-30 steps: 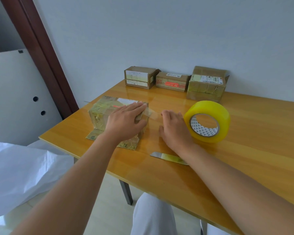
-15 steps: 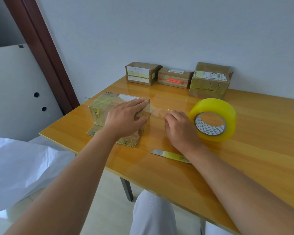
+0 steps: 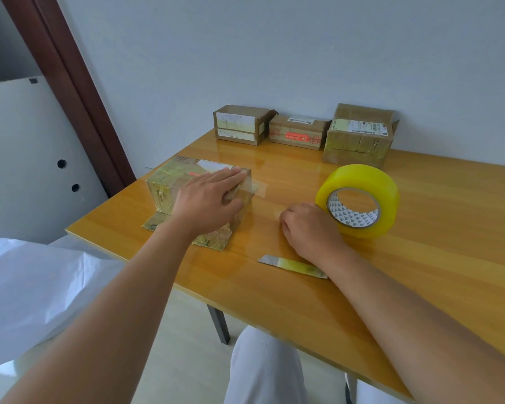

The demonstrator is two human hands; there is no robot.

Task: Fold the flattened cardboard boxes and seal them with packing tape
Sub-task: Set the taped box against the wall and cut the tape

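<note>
A small cardboard box (image 3: 162, 186), covered in shiny tape, stands near the table's left edge with its bottom flaps spread on the table. My left hand (image 3: 207, 199) lies on its top, fingers flat over the right edge and thumb on the near side. A short strip of clear tape (image 3: 257, 186) sticks out to the right from under those fingers. My right hand (image 3: 311, 228) rests on the table with curled fingers, touching the yellow packing tape roll (image 3: 362, 182). A faint bit of clear tape shows at its fingertips.
A bare knife blade (image 3: 289, 265) lies on the wooden table (image 3: 420, 287) just in front of my right wrist. Three taped boxes (image 3: 298, 132) line the wall at the back. A white sheet (image 3: 27, 287) lies to the left, below the table edge.
The clear tape that ran from the box to my right hand no longer spans the gap; only a short end sticks out at the box. My right hand has drawn back toward the roll.
</note>
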